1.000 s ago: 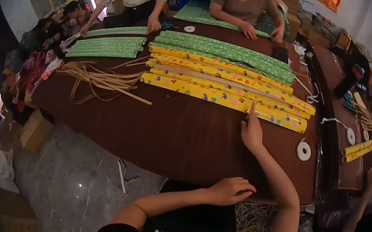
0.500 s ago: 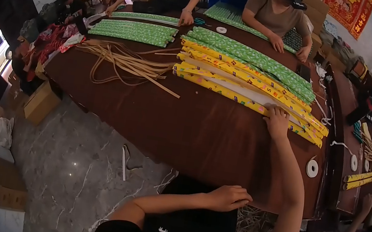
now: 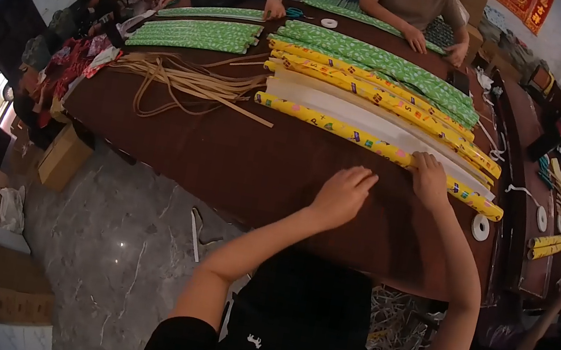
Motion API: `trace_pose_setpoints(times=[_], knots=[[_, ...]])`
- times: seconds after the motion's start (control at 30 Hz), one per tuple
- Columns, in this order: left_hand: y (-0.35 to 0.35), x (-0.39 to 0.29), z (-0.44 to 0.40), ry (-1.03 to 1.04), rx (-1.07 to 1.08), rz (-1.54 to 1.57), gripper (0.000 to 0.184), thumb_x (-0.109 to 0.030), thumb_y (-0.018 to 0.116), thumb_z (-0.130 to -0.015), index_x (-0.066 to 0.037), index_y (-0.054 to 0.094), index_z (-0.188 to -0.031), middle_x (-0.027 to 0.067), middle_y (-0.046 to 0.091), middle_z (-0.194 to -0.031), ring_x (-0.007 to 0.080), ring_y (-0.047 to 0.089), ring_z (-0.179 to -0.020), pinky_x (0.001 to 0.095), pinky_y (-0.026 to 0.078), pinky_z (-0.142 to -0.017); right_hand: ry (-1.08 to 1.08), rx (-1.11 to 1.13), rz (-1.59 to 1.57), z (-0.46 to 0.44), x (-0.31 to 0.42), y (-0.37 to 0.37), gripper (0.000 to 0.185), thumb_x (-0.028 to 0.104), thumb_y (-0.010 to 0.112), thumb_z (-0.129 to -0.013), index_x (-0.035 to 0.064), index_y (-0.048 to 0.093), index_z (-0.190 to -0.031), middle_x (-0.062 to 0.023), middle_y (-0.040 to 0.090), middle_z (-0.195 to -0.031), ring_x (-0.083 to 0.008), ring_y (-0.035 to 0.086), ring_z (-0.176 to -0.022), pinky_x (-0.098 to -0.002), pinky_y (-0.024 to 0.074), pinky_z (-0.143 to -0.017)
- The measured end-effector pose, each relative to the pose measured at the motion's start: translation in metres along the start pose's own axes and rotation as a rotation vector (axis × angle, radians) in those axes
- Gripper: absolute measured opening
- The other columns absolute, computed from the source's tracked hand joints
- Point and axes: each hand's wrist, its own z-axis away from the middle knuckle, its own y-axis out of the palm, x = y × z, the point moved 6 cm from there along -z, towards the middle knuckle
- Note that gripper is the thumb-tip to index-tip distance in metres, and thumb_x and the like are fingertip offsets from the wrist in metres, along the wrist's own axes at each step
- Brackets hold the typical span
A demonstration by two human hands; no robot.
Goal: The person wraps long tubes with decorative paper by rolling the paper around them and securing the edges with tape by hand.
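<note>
My right hand [image 3: 429,181] has its fingers closed over the front yellow patterned roll [image 3: 367,142], right of its middle. Behind that roll a pale inner sheet [image 3: 336,109] lies exposed. Further back are more yellow rolls [image 3: 389,100] and green leaf-patterned rolls [image 3: 380,64]. My left hand [image 3: 344,194] hovers over the brown table [image 3: 224,154], in front of the yellow roll and apart from it; its fingers are bent together, and anything between them is too small to make out.
Tan strips [image 3: 185,81] lie left of the rolls. A white tape roll [image 3: 481,227] sits at the right edge. Two people stand across the table, one's hand [image 3: 274,8] near green rolls [image 3: 196,35]. Another person's arm [image 3: 550,316] shows at the right, beside a second table [image 3: 523,141].
My left hand has risen from the table's near edge toward the rolls. With my right hand on it, the front yellow roll has come nearer, baring more pale sheet. The view has shifted.
</note>
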Motion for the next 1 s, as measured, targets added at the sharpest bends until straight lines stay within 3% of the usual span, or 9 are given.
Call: trace_pose_setpoints(times=[0.2,0.23,0.4,0.5,0.63,0.7,0.77,0.87,1.0], knots=[[-0.014,0.022,-0.012,0.230,0.070,-0.506,0.044,-0.007,0.061,-0.084,-0.006,0.057,-0.128,0.0149,0.057,-0.122,0.0356,0.052,-0.117,0.0496,0.042,-0.099,0.008,-0.033,-0.107,0.043,0.047,-0.033,0.032,0.008,0.064,-0.081,0.0017,0.054,-0.111,-0.0131,0.059,-0.096,-0.0329,0.056,-0.089,-0.0430,0.0442,-0.077],[-0.016,0.028,-0.008,0.256,0.092,-0.488,0.049,-0.009,0.057,-0.084,-0.007,0.053,-0.133,0.0145,0.058,-0.120,0.0352,0.051,-0.121,0.0504,0.039,-0.103,0.014,-0.029,-0.134,0.051,0.052,-0.034,0.032,0.009,0.064,-0.081,0.0017,0.055,-0.111,-0.0128,0.059,-0.095,-0.0326,0.057,-0.089,-0.0429,0.0441,-0.077],[-0.043,0.020,0.017,0.327,0.287,-0.353,0.055,-0.021,0.077,-0.072,-0.002,0.060,-0.121,0.0143,0.059,-0.105,0.0316,0.056,-0.103,0.0460,0.042,-0.095,-0.042,-0.016,-0.122,0.091,0.084,-0.045,0.034,0.013,0.062,-0.081,0.0019,0.055,-0.112,-0.0096,0.060,-0.100,-0.0271,0.058,-0.092,-0.0389,0.0442,-0.079],[-0.053,0.007,0.031,0.369,0.352,-0.303,0.056,-0.024,0.079,-0.072,-0.003,0.060,-0.121,0.0136,0.060,-0.102,0.0313,0.056,-0.101,0.0442,0.043,-0.095,-0.055,-0.048,-0.052,0.107,0.097,-0.051,0.032,0.015,0.059,-0.083,0.0016,0.057,-0.112,-0.0079,0.060,-0.101,-0.0234,0.058,-0.093,-0.0366,0.0443,-0.082],[-0.048,0.018,0.045,0.036,0.642,-0.093,0.058,-0.026,0.079,-0.075,-0.004,0.058,-0.124,0.0170,0.063,-0.106,0.0353,0.059,-0.100,0.0443,0.046,-0.091,-0.112,-0.110,0.017,0.123,0.110,-0.049,0.028,0.015,0.058,-0.084,0.0023,0.059,-0.109,-0.0079,0.060,-0.102,-0.0217,0.058,-0.093,-0.0350,0.0441,-0.082],[-0.051,0.021,0.048,0.085,0.595,0.020,0.058,-0.025,0.078,-0.076,-0.002,0.057,-0.125,0.0189,0.064,-0.106,0.0387,0.060,-0.100,0.0472,0.047,-0.088,-0.142,-0.092,0.054,0.128,0.115,-0.053,0.027,0.016,0.058,-0.085,0.0026,0.060,-0.108,-0.0077,0.060,-0.103,-0.0215,0.058,-0.092,-0.0348,0.0439,-0.081],[-0.047,0.033,0.050,-0.043,0.724,0.082,0.054,-0.024,0.077,-0.077,-0.002,0.057,-0.123,0.0195,0.064,-0.108,0.0402,0.059,-0.103,0.0474,0.048,-0.086,-0.141,-0.112,0.060,0.135,0.119,-0.052,0.026,0.017,0.058,-0.086,0.0026,0.060,-0.108,-0.0077,0.060,-0.103,-0.0212,0.057,-0.092,-0.0348,0.0438,-0.082],[-0.038,0.038,0.057,-0.013,0.851,0.071,0.049,-0.022,0.076,-0.075,0.000,0.060,-0.116,0.0181,0.063,-0.099,0.0383,0.060,-0.092,0.0454,0.050,-0.078,-0.133,-0.090,0.039,0.142,0.122,-0.047,0.026,0.016,0.057,-0.088,0.0032,0.059,-0.110,-0.0084,0.059,-0.105,-0.0215,0.057,-0.094,-0.0347,0.0447,-0.082],[-0.032,0.040,0.046,0.046,0.833,0.054,0.049,-0.022,0.076,-0.075,0.000,0.060,-0.115,0.0179,0.063,-0.098,0.0381,0.060,-0.092,0.0453,0.050,-0.078,-0.132,-0.093,0.054,0.143,0.119,-0.051,0.026,0.017,0.056,-0.088,0.0038,0.059,-0.110,-0.0083,0.058,-0.106,-0.0227,0.057,-0.096,-0.0361,0.0466,-0.082]])
